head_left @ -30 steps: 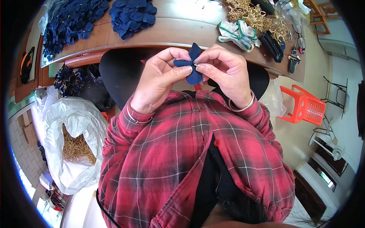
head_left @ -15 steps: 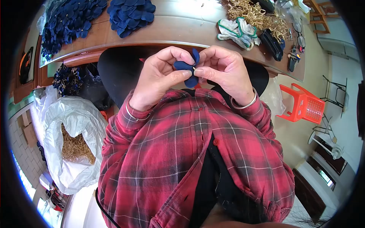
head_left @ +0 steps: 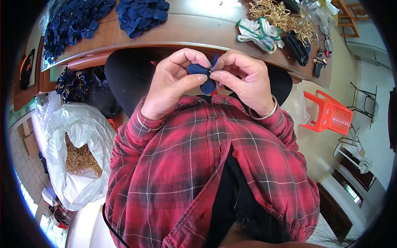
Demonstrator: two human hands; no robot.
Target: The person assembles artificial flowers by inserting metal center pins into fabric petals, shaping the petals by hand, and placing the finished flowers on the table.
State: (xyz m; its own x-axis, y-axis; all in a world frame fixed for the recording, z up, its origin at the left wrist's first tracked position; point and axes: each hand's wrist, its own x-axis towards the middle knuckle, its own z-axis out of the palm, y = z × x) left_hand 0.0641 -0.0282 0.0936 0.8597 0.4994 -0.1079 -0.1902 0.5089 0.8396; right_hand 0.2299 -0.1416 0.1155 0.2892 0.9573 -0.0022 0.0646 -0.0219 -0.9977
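Observation:
Close to my chest, just off the table's near edge, both hands meet at a dark blue fabric flower [head_left: 208,86]. My left hand [head_left: 175,82] pinches its petals between thumb and fingers. Across from it, my right hand [head_left: 244,78] has thumb and forefinger closed at the flower's middle, where a tiny gold-coloured piece shows. The fingers cover part of the flower, so how the gold piece joins the petals cannot be made out.
Blue petal heaps [head_left: 142,16] lie on the table [head_left: 190,35]. At the right are gloves [head_left: 259,35], gold wiry pieces [head_left: 285,18] and a black case [head_left: 295,47]. A white sack [head_left: 62,165] of gold pieces stands at left, a red stool [head_left: 328,113] at right.
The flower has turned slightly between my fingers, and its upper petal now leans more to the right. Both hands stay in nearly the same place, still pinching.

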